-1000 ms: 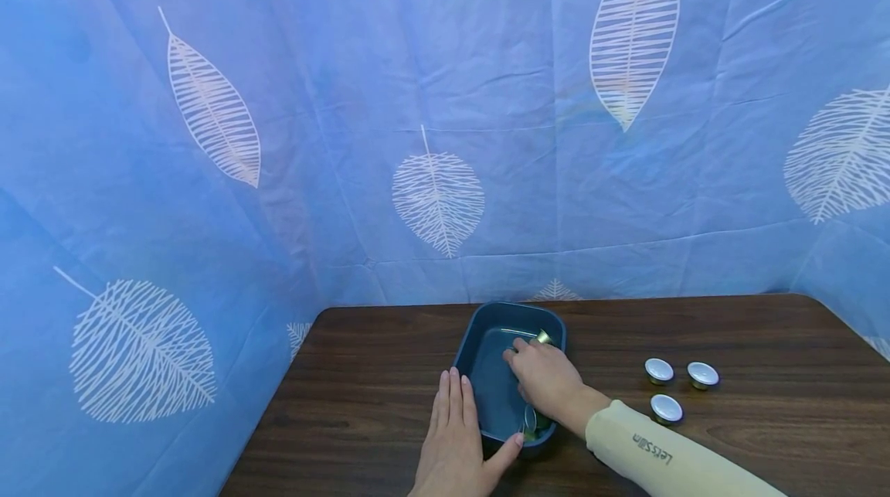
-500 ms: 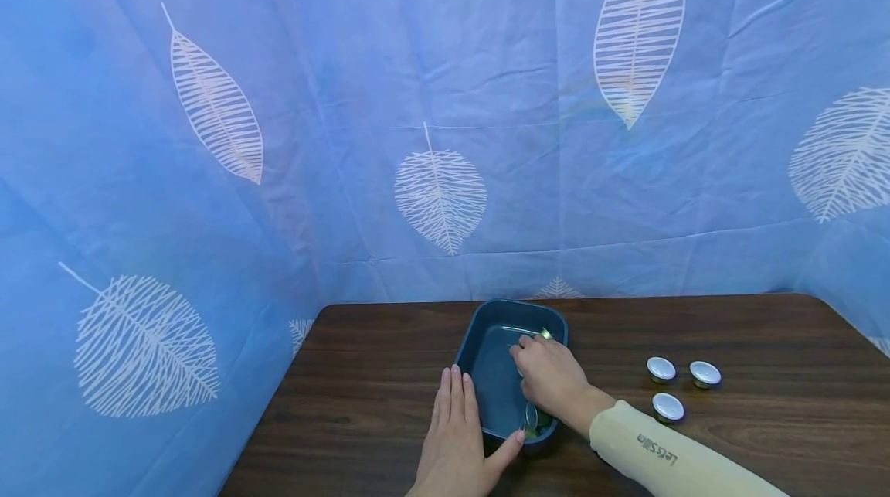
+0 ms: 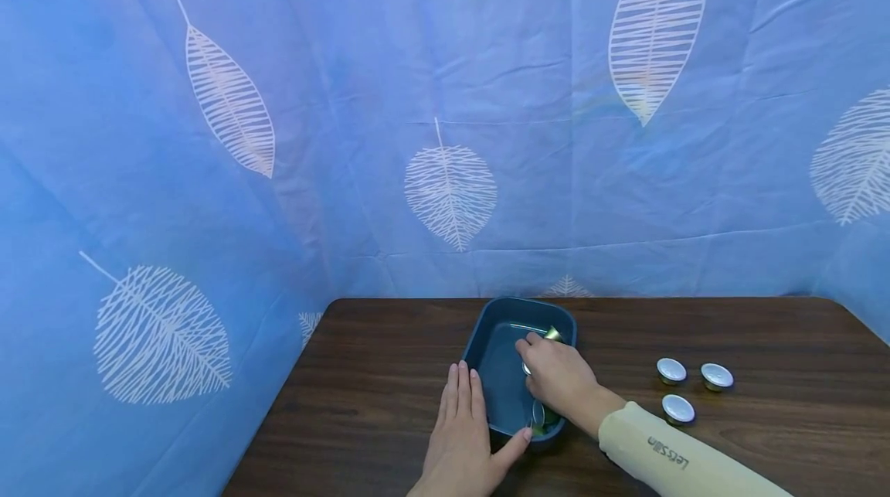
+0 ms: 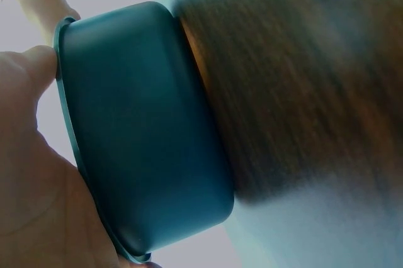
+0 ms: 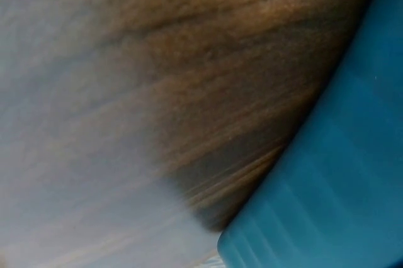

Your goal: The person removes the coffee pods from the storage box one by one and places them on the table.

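Observation:
A dark blue rectangular container (image 3: 475,346) with a raised rim stands on the table. My left hand (image 3: 459,423) rests along its left side with straight fingers, the thumb at the near rim; the left wrist view shows that palm beside the container's outer wall (image 4: 138,123). My right hand (image 3: 562,375) reaches inside with curled fingers and pinches a coffee capsule (image 3: 526,368), whose silver lid edge shows below the fingers; the rest of it is hidden. Another capsule (image 3: 553,334) lies at the far right corner, and one (image 3: 538,413) stands at the near end, lid facing left.
To the right of the container, three coffee capsules stand lid up on the table: a left one (image 3: 671,370), a right one (image 3: 717,376) and a nearer one (image 3: 678,409). A blue cloth (image 3: 348,134) with white leaf prints hangs behind the dark wooden table (image 3: 361,373).
The head view has turned slightly left, so everything sits further right. A silver lid edge has come into sight under my right fingers. My left hand stays on the container.

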{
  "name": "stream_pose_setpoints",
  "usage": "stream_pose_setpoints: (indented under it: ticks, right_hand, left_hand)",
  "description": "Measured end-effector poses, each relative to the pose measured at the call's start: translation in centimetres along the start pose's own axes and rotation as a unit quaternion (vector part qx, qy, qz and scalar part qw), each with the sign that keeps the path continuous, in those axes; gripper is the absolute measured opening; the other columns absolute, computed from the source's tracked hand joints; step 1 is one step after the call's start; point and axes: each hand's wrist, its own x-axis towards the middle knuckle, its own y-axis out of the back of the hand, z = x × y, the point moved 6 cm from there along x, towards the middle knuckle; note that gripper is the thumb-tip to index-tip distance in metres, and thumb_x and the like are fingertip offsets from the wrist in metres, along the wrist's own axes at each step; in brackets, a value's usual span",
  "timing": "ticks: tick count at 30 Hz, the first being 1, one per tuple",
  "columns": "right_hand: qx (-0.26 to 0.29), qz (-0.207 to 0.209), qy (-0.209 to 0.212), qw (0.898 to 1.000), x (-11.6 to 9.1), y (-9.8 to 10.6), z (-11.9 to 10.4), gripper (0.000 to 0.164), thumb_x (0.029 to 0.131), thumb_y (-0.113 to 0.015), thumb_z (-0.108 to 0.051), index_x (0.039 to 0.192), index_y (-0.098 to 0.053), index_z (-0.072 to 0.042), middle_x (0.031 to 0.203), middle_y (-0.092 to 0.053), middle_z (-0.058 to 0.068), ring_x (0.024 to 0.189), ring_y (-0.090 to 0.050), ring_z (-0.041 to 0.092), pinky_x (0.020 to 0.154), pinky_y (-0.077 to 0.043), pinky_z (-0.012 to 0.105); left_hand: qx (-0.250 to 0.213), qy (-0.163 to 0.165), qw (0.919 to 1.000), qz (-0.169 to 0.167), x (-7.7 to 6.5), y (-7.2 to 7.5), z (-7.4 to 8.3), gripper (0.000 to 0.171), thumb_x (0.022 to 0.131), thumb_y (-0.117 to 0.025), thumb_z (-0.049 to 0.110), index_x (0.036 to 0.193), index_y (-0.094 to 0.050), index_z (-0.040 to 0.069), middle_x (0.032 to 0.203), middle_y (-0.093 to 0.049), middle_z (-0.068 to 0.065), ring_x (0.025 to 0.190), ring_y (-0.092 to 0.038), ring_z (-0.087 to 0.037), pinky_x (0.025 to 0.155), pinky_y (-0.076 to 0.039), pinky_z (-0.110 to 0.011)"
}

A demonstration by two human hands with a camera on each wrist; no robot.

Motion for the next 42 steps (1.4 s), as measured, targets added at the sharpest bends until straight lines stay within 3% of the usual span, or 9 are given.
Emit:
stream_pose_setpoints:
  ticks: [7,13,26,30,34,42]
  right_hand:
    - [0.003,0.0,-0.015,1.0,-0.6,0.1,0.8,0.043,0.086,-0.091,-0.016,0.123,-0.074,-0.003,0.116,-0.075,0.016,0.096,-0.079,0.027,0.086,-0.067,0.047]
    - [-0.012,0.025,0.024,0.999,-0.4,-0.1,-0.2,0.038,0.087,-0.089,-0.013,0.121,-0.075,-0.002,0.11,-0.075,0.015,0.087,-0.077,0.023,0.078,-0.067,0.041]
    - [-0.031,0.043,0.019,0.998,-0.6,0.0,-0.2,0.037,0.089,-0.088,-0.016,0.122,-0.076,-0.005,0.117,-0.077,0.014,0.1,-0.079,0.025,0.085,-0.067,0.042]
    - [-0.037,0.085,0.041,0.995,-0.8,0.6,-0.1,0.033,0.089,-0.088,-0.018,0.118,-0.076,-0.006,0.114,-0.078,0.013,0.1,-0.079,0.025,0.086,-0.067,0.043]
    - [-0.05,0.148,0.072,0.985,-1.3,1.3,0.0,0.032,0.088,-0.089,-0.022,0.114,-0.075,-0.008,0.108,-0.077,0.009,0.094,-0.078,0.021,0.088,-0.067,0.042]
    - [-0.056,0.253,0.11,0.959,-2.5,3.2,0.8,0.03,0.082,-0.093,-0.021,0.103,-0.075,-0.012,0.098,-0.074,0.001,0.081,-0.068,0.012,0.072,-0.061,0.028]
  left_hand:
    - [0.0,-0.008,1.0,-0.005,0.1,-0.4,0.6,0.114,0.094,-0.047,0.087,0.17,-0.027,0.004,0.182,-0.015,-0.015,0.169,-0.013,-0.037,0.132,-0.029,-0.058]
    - [-0.008,0.01,0.9998,0.013,-0.3,0.0,0.0,0.118,0.092,-0.05,0.088,0.169,-0.029,0.001,0.18,-0.02,-0.018,0.169,-0.017,-0.038,0.131,-0.03,-0.059]
    - [0.003,0.01,0.9999,0.008,-0.4,0.0,0.2,0.118,0.093,-0.048,0.089,0.169,-0.028,0.001,0.18,-0.019,-0.019,0.168,-0.018,-0.04,0.131,-0.029,-0.061]
    - [0.007,0.008,0.9999,0.008,-0.5,0.1,0.3,0.117,0.093,-0.047,0.089,0.17,-0.027,0.003,0.181,-0.018,-0.017,0.168,-0.018,-0.04,0.131,-0.03,-0.061]
    - [0.006,0.012,0.9999,0.01,-0.5,0.1,0.3,0.117,0.092,-0.047,0.089,0.17,-0.027,0.005,0.181,-0.02,-0.016,0.168,-0.019,-0.041,0.13,-0.031,-0.061]
    - [-0.003,0.024,0.9997,0.006,-0.5,0.0,0.2,0.118,0.091,-0.049,0.089,0.171,-0.026,0.006,0.181,-0.019,-0.015,0.168,-0.018,-0.04,0.131,-0.03,-0.06]
